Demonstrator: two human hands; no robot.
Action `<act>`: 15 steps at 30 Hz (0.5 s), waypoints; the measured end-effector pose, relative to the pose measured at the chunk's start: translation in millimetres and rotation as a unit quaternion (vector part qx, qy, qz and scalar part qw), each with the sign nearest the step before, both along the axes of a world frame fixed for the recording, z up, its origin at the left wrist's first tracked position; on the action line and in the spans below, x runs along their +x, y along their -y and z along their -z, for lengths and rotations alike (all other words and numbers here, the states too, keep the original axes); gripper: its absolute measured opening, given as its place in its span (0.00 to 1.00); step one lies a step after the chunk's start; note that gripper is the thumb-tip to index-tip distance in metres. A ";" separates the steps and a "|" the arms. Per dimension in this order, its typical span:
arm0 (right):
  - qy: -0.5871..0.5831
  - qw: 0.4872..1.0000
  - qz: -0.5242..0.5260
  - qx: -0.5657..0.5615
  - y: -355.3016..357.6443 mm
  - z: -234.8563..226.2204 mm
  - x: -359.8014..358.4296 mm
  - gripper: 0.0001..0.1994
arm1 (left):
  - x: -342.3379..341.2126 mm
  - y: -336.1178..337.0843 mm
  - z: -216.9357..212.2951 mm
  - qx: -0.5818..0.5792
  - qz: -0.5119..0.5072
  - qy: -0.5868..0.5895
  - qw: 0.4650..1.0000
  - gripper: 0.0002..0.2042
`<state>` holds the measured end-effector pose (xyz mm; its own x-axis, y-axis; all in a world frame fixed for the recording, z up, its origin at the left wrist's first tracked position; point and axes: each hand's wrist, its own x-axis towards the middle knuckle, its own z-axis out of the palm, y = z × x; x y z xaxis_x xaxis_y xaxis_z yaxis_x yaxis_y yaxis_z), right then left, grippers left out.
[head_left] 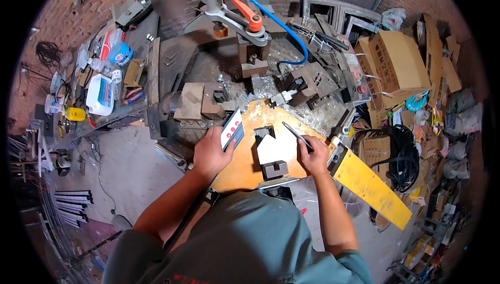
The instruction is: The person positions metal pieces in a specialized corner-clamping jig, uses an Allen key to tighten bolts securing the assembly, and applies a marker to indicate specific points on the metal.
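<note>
Head view, landmark: orange plate (245, 167) of the press bench, right in front of the person.
L hand (211, 151): at the plate's left edge, fingers closed round a small white card-like piece w/ red dots and a dark side (232, 127), held tilted, top end toward the back of the plate.
R hand (314, 155): on the plate's right edge, pinching a thin dark metal strip (296, 134); strip slants up-left over the plate, free end near the white block.
White block (275, 148): house-shaped, mid-plate, betw. both hands, sitting on a dark steel die (274, 169) at the plate's near edge.
Yellow arm (372, 187): runs off the plate's right corner, down-right, just beside the R wrist.
Clamp heads (297, 88): grey steel, just behind the plate, metal chips around them.
Orange lever (245, 10): well behind the plate, on the grey column; blue hose (284, 26) curves down from there.
Cardboard boxes (393, 60): right-rear of the plate, stacked, well apart.
White jug (100, 94): far left of the plate on a cluttered shelf.
Black cable coil (403, 153): right of the plate, past the yellow arm.
</note>
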<state>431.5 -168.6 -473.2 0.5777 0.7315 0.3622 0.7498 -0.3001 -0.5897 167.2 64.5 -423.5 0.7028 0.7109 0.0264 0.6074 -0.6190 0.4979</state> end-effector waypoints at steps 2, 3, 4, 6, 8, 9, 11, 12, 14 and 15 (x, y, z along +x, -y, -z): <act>0.000 1.000 -0.009 -0.012 0.4 -5.8 0.4 0.06 | 0.2 -1.3 -1.5 -0.012 0.008 0.018 1.000 0.19; -0.015 0.999 -0.009 -0.038 -1.1 -11.0 -1.0 0.07 | -0.5 -0.7 -1.1 -0.021 0.003 0.011 1.000 0.19; -0.111 0.993 0.012 -0.028 -2.5 -17.3 -3.3 0.07 | -0.8 -0.6 -0.7 -0.030 -0.002 0.005 1.000 0.19; -0.298 0.953 0.059 -0.013 -6.3 -32.5 -8.5 0.07 | -1.4 1.8 -1.3 -0.049 -0.007 -0.007 0.999 0.19; -0.238 0.967 0.029 0.088 -23.3 -48.8 -7.4 0.08 | -2.4 2.0 -2.2 -0.062 -0.009 -0.020 0.998 0.19; -0.208 0.973 0.011 0.103 -39.7 -68.5 -10.1 0.08 | -4.9 2.0 -3.1 -0.064 -0.015 -0.021 0.998 0.19; -0.150 0.984 -0.010 0.094 -59.1 -101.5 -11.4 0.07 | -10.8 9.6 -4.7 -0.070 -0.017 -0.021 0.997 0.20; -0.145 0.986 -0.028 0.083 -69.7 -115.2 -13.7 0.07 | -13.6 11.5 -4.7 -0.072 -0.013 -0.014 0.997 0.20; -0.143 0.983 -0.079 0.086 -92.4 -122.1 -15.2 0.07 | -15.3 13.7 -7.6 -0.083 -0.014 -0.024 0.996 0.20; -0.092 0.990 -0.090 0.053 -100.0 -124.1 -16.9 0.07 | -16.4 14.5 -8.1 -0.074 -0.008 -0.024 0.997 0.19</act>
<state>414.6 -68.7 -349.2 0.5052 0.7920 0.3427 0.6626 -0.1016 -0.7421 150.9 50.0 -415.4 0.6898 0.7151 -0.1131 0.6417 -0.5315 0.5529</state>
